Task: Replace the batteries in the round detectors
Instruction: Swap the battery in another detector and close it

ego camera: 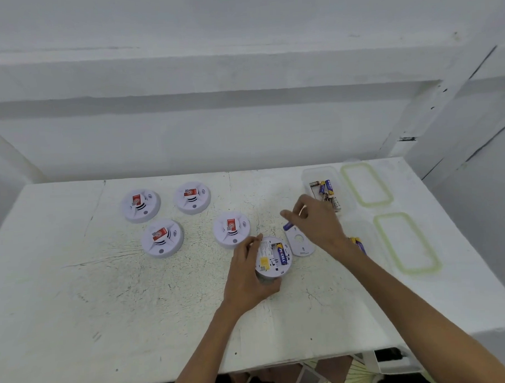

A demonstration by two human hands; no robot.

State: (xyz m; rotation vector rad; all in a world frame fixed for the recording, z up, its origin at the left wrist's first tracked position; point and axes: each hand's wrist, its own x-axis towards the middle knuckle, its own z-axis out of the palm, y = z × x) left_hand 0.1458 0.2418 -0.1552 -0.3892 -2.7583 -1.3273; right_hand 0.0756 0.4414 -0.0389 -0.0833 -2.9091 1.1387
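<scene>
An upturned round white detector lies on the table with its back open and one blue and yellow battery in the bay. My left hand grips its left rim. My right hand hovers just above and right of it, pinching a blue battery between the fingers. The detector's round back plate lies beside it, partly under my right hand. Several more detectors rest face up to the left, the nearest by my left hand.
A clear tub of loose batteries stands at the back right. A second clear tub holds blue and yellow batteries, half hidden by my right arm. Two green-rimmed lids lie right of the tubs. The table's edge is near me.
</scene>
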